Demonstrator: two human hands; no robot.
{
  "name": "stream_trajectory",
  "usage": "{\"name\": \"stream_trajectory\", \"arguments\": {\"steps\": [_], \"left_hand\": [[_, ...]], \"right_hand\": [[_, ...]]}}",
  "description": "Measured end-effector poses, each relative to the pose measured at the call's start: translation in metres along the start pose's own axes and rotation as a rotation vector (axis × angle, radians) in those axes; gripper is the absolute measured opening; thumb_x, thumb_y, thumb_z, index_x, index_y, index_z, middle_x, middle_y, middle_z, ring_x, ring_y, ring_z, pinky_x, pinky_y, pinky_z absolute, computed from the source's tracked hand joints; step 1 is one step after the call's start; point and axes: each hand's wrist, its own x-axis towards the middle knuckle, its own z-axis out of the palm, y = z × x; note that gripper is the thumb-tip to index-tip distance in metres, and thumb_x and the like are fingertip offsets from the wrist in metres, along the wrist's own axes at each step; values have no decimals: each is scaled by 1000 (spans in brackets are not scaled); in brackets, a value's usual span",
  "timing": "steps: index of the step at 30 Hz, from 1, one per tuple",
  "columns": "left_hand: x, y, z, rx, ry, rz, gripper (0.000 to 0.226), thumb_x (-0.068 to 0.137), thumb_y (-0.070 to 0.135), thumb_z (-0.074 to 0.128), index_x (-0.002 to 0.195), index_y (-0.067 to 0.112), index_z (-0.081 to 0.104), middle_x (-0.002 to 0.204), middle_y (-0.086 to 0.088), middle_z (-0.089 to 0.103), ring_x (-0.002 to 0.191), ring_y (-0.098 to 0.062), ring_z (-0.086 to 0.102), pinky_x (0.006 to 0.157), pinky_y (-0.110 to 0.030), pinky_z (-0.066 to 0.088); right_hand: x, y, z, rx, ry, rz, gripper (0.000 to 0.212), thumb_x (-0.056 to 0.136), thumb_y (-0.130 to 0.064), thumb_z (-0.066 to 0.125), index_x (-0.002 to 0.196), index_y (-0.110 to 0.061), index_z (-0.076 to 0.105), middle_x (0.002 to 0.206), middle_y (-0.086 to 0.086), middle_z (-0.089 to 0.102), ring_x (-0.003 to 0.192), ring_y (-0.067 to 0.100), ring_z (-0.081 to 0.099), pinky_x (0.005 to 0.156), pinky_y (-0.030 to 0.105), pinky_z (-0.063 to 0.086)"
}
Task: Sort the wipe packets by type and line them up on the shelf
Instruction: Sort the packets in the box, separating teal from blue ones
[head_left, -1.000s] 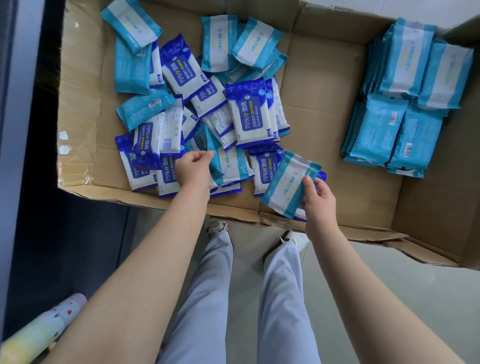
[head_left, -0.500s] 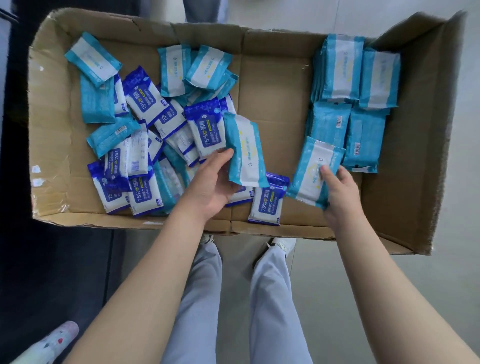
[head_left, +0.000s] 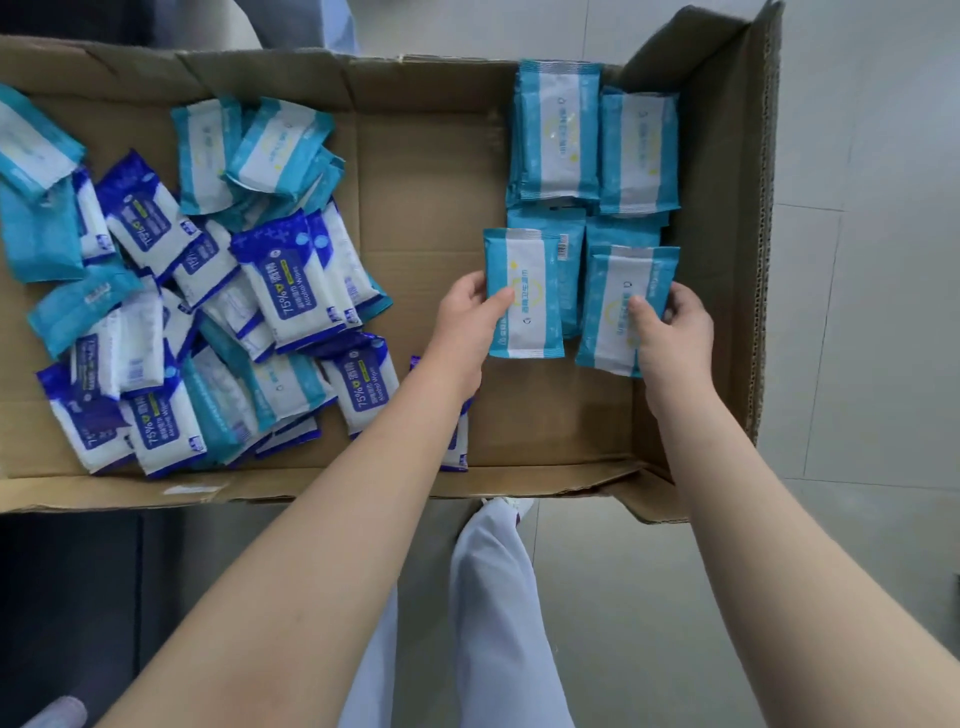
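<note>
Open cardboard box (head_left: 426, 171) seen from above; near edge toward the person; right wall standing upright.

Left half of box: loose heap (head_left: 208, 322) of wipe packets, two kinds mixed, overlapping at all angles; dark-blue packets printed "75%" and "Alcohol Wipes", one (head_left: 296, 283) face up at the heap's right side, another (head_left: 363, 387) closer to the near edge; teal-and-white ones among them, with a teal cluster (head_left: 270, 150) toward the far edge.

Middle of box: strip of bare cardboard between the heap and the sorted group.

Left hand (head_left: 467, 322) just right of the heap, forearm crossing the near edge; grip grasping a teal packet (head_left: 524, 296) by its left edge, thumb on the printed face, fingers behind; packet face up, long side running far to near.

Right hand (head_left: 670, 332) near the right wall; grip grasping a second teal packet (head_left: 613, 306), thumb on the face, fingers curled round its right edge; packet face up, tilted slightly.

Far right corner: two far stacks (head_left: 558, 140) (head_left: 639, 150) of teal packets side by side, face up, squared together; two nearer stacks (head_left: 571, 244) (head_left: 621, 231) just in front of them, largely covered by the two held packets; whether the held packets touch these stacks, cannot tell.

Beneath the box's near edge: pale trouser leg (head_left: 498, 597); grey tiled floor (head_left: 857, 364) to the right.
</note>
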Motion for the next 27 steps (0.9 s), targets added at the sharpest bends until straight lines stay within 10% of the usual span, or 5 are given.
{"name": "stream_trajectory", "arguments": {"steps": [10, 15, 27], "left_hand": [[19, -2, 43, 283, 265, 242, 17, 92, 21, 66, 108, 22, 60, 109, 3, 64, 100, -13, 63, 85, -33, 56], [14, -4, 35, 356, 330, 290, 22, 88, 26, 71, 102, 28, 54, 111, 2, 60, 99, -12, 58, 83, -29, 52], [-65, 11, -174, 464, 495, 362, 21, 96, 25, 61, 116, 22, 57, 109, 6, 57, 82, 7, 55, 69, -3, 43]], "right_hand": [[42, -15, 9, -200, 134, -128, 36, 97, -17, 59, 132, -12, 57, 109, -11, 57, 101, 6, 56, 93, 22, 47], [27, -10, 13, -233, 176, -179, 52, 98, -21, 59, 146, -9, 43, 144, 5, 50, 134, 16, 46, 113, 30, 36], [-93, -2, 114, -259, -123, -261, 43, 97, -27, 62, 137, -17, 54, 138, -1, 57, 126, 9, 51, 107, 24, 40]]}}
